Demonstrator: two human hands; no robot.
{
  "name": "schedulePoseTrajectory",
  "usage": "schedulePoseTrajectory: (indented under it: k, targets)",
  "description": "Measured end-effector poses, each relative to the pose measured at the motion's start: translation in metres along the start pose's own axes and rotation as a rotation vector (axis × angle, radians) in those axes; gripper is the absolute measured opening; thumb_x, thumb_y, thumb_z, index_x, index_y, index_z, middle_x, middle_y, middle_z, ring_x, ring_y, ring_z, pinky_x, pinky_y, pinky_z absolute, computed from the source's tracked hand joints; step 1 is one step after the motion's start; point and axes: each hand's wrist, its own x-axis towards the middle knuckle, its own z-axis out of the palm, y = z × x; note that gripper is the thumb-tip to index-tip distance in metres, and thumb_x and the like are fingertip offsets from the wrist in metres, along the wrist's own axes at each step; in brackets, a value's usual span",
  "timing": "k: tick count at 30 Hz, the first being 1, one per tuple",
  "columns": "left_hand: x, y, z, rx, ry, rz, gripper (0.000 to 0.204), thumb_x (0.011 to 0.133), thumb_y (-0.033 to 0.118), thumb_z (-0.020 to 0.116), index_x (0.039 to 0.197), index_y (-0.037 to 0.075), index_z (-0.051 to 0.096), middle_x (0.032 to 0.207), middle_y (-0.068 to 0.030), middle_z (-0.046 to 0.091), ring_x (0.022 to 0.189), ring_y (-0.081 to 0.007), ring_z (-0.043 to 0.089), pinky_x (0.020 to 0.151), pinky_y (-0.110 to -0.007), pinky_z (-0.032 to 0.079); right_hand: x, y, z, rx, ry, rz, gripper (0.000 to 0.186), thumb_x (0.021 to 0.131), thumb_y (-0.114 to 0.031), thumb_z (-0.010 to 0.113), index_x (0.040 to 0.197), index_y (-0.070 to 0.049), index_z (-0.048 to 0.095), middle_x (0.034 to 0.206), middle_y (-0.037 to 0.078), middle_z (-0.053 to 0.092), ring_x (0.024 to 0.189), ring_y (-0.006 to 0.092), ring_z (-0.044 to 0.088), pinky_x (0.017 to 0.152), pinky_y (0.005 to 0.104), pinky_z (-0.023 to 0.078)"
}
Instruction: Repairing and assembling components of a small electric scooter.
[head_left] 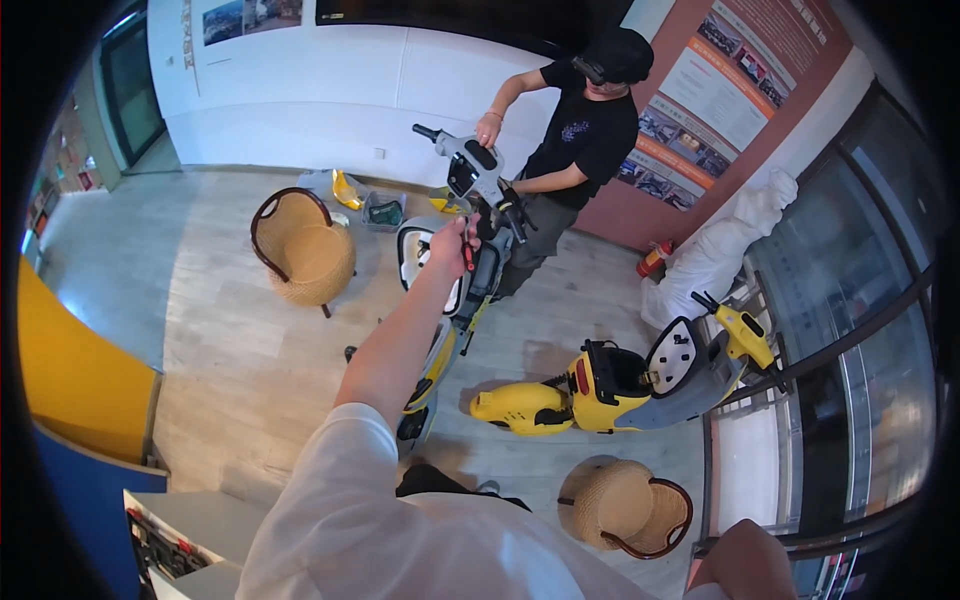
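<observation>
Left hand (450,243) is extended forward, fingers closed around a red-handled tool (468,259); both are held over the grey-and-yellow scooter (487,276), near its grey handlebar unit (474,172). Right hand is out of frame, only a bit of arm is shown at lower right, so its grip cannot be told. The handlebar unit is touched by a hand (489,130) of a co-worker (600,125) dressed in black top and cap, positioned on the scooter's far side. A yellow scooter (610,400) is parked to the right, lid raised. Wicker chairs are placed at left (312,262) and lower right (625,505). A plastic bin (384,211) is set on the floor by the wall; a red fire extinguisher (654,259) is seen beside a white statue (720,245).
</observation>
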Motion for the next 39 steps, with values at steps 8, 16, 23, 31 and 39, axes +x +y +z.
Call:
schedulePoseTrajectory:
  k: [8,16,23,31,39]
  targets:
    - [0.044,-0.02,-0.001,-0.159,-0.085,-0.132,0.025,0.104,0.019,0.037,0.118,0.001,0.046,0.112,-0.0091,0.063,0.068,-0.009,0.053,0.05,-0.025,0.042,-0.048,-0.019,-0.029,0.085,0.014,-0.041,0.017,0.093,-0.02,0.047,0.078,-0.014,0.054,0.069,0.0,0.048,0.049,0.0174,0.048,0.04,0.0328,0.033]
    - [-0.016,-0.069,-0.036,0.135,0.19,-0.162,0.026,0.102,0.027,0.041,0.111,0.006,0.054,0.093,-0.0059,0.068,0.061,-0.0097,0.058,0.041,-0.022,0.043,-0.122,-0.039,-0.067,0.221,-0.067,-0.221,0.023,0.095,-0.023,0.045,0.075,-0.014,0.053,0.064,0.001,0.047,0.046,0.0184,0.047,0.039,0.0343,0.032]
    - [-0.192,-0.197,-0.085,0.392,0.313,-0.55,0.025,0.096,0.03,0.051,0.089,0.008,0.06,0.062,0.0021,0.053,0.047,-0.0099,0.045,0.042,-0.024,0.036,-0.183,-0.07,-0.078,-0.06,0.38,0.305,0.019,0.094,-0.018,0.049,0.08,-0.007,0.055,0.071,0.005,0.051,0.06,0.0216,0.051,0.053,0.0357,0.039]
    - [-0.269,-0.183,-0.017,0.901,0.181,-0.545,0.033,0.097,0.02,0.054,0.124,0.003,0.047,0.101,-0.0126,0.068,0.054,-0.0132,0.057,0.046,-0.029,0.047,-0.447,0.119,0.047,0.166,1.38,1.624,0.019,0.097,-0.023,0.056,0.093,-0.005,0.057,0.077,0.0,0.057,0.064,0.0077,0.051,0.058,0.0223,0.042]
    - [-0.273,-0.184,0.018,1.336,0.274,-0.035,0.031,0.092,0.013,0.059,0.121,0.002,0.053,0.082,-0.012,0.07,0.059,-0.0171,0.068,0.05,-0.031,0.051,-0.413,0.177,0.015,-0.343,0.529,1.595,0.038,0.097,-0.033,0.052,0.081,-0.001,0.063,0.065,0.019,0.061,0.063,0.0367,0.062,0.057,0.0445,0.046]
